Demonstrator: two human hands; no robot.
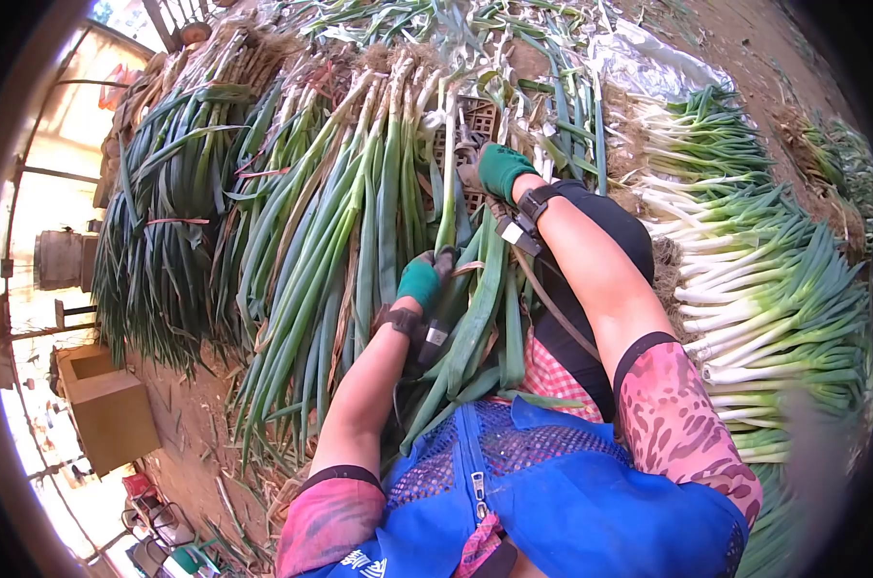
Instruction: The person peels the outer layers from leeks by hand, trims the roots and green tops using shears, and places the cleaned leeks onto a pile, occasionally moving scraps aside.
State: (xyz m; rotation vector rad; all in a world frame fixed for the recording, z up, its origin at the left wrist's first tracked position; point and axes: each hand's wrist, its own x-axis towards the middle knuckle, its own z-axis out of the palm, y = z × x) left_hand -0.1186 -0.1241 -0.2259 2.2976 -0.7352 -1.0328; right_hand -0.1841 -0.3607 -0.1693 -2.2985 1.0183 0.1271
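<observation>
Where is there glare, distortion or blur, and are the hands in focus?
Head view: glare washes out the far left, beyond the brown rectangular box; wide-angle bending and dark rounded corners; grey blurred smear at lower right, over white-and-green vegetables; green-and-grey gloved left hand and right hand look fairly sharp.

A long leek (pixel 449 169), pale toward its upper end and green lower down, is held lengthwise over the left part of the brown plastic crate (pixel 486 118). To the crate's left, more leeks (pixel 364 193) are heaped, their green leaves spread well below it.
</observation>
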